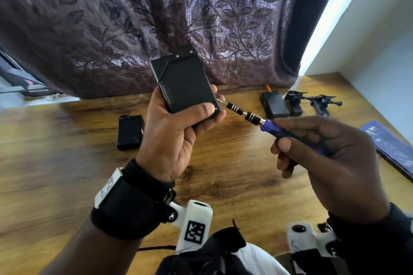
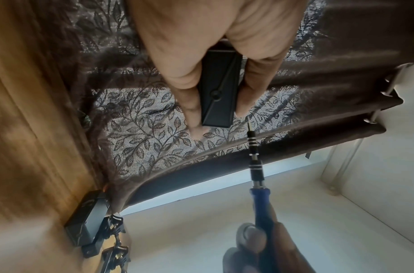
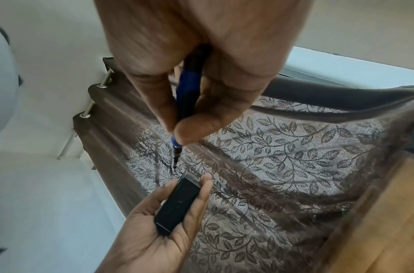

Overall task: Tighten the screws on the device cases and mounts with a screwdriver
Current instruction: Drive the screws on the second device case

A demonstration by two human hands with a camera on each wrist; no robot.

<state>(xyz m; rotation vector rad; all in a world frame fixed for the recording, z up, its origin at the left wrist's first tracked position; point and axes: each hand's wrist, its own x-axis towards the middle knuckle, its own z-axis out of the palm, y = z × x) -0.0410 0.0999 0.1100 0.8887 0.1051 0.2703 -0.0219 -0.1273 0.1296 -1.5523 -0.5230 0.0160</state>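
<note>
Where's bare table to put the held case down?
Bare wood lies left of and in front of the small black case, out to the near edge. A second patch sits below both hands, right of the left hand. Crowded: the far right, with another case, the mounts and a dark pad.

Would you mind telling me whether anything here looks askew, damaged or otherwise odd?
Nothing stands out. The left hand holds the black case upright, the right hand holds the screwdriver at its lower corner, and nothing looks damaged.
</note>
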